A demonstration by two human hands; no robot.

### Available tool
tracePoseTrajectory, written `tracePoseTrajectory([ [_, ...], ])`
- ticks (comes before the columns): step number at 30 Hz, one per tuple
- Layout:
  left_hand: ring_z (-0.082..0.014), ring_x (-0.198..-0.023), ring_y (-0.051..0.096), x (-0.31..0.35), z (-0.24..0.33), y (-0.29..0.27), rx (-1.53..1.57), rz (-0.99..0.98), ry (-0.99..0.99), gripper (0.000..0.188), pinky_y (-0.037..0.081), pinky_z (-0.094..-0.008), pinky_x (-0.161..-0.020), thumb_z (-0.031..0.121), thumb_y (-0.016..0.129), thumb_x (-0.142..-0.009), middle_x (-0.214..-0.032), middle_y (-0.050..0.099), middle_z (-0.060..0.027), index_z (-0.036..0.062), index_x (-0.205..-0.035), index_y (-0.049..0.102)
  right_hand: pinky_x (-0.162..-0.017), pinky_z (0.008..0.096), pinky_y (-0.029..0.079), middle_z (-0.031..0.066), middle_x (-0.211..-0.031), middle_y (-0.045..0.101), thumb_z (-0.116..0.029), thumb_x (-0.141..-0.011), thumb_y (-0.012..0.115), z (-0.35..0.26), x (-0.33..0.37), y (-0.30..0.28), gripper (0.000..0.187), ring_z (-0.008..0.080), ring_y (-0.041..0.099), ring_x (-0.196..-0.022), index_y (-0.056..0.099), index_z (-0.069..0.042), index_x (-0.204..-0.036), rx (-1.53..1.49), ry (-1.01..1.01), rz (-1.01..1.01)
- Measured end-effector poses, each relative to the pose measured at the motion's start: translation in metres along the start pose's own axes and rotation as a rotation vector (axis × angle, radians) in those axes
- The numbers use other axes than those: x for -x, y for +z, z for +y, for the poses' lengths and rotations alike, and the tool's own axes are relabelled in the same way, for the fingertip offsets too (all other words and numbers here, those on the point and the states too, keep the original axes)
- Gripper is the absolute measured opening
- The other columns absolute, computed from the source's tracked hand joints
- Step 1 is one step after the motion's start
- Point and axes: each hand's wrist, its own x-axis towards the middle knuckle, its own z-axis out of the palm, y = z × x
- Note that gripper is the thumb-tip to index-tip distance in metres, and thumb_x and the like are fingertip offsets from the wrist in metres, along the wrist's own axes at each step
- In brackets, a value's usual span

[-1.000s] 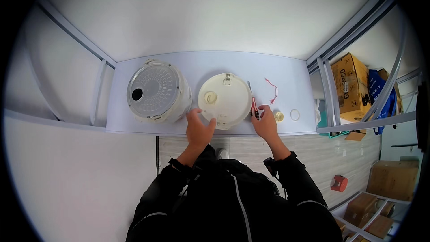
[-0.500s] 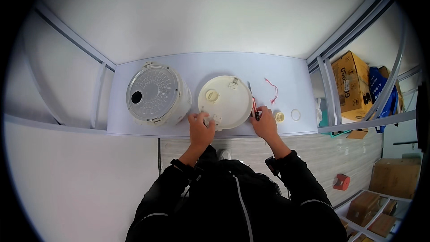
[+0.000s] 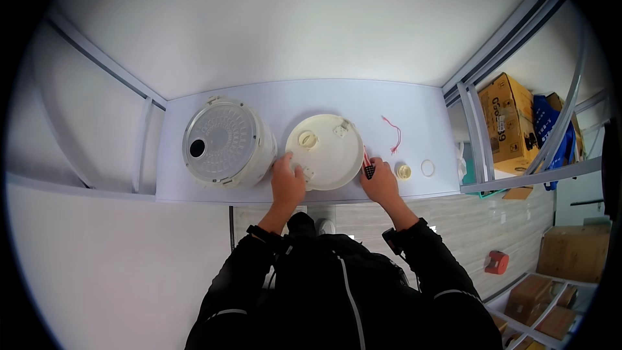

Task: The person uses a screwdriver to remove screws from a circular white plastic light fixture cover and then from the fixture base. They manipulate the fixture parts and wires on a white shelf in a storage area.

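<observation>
Our left hand (image 3: pixel 288 185) meets the near-left rim of the cream round lid (image 3: pixel 330 165), which lies inner side up on the worktop (image 3: pixel 424 107), just right of the pale canister (image 3: pixel 223 136). We cannot tell whether the left fingers pinch that rim or merely rest on it. Our right hand (image 3: pixel 381 185) has its fingers curled around the red-and-black tool (image 3: pixel 368 171), just beside the lid's right rim.

To handle the lid well, we should steady it lightly from the left, keep it flat, and hold the tool so it never scrapes the rim (the round fitting (image 3: pixel 308 140) and the small bracket (image 3: pixel 341 130) stand proud, so they deserve care too).

The worktop's front edge runs close below both hands, so we should avoid pulling nearer. The canister crowds the left side; there is more room behind the lid, while the yellowish cap (image 3: pixel 403 171) sits near our right hand.
</observation>
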Motion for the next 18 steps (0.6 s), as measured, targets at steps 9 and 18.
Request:
tracePoseTrajectory([
  [9, -0.0432, -0.120, 0.068, -0.016, 0.002, -0.010, 0.000, -0.056, -0.025, 0.050, 0.052, -0.0495, -0.105, 0.019, 0.066, -0.099, -0.131, 0.070, -0.0269, 0.0058, -0.147, 0.061, -0.094, 0.0545, 0.054, 0.0248, -0.121, 0.061, -0.022, -0.089, 0.075, 0.005, 0.001, 0.005, 0.053, 0.0467, 0.064, -0.109, 0.056, -0.006, -0.136, 0.003, -0.043, -0.034],
  [18, -0.0443, -0.096, 0.074, -0.025, 0.013, -0.018, -0.345, -0.137, -0.145, 0.025, 0.058, -0.0546, -0.085, 0.028, 0.064, -0.102, -0.101, 0.079, -0.0170, 0.0168, -0.122, 0.072, -0.091, 0.0563, 0.054, 0.0258, -0.118, 0.060, -0.019, -0.088, 0.073, 0.000, 0.005, 0.008, 0.047, 0.0480, 0.064, -0.105, 0.057, -0.005, -0.130, -0.009, -0.065, 0.032],
])
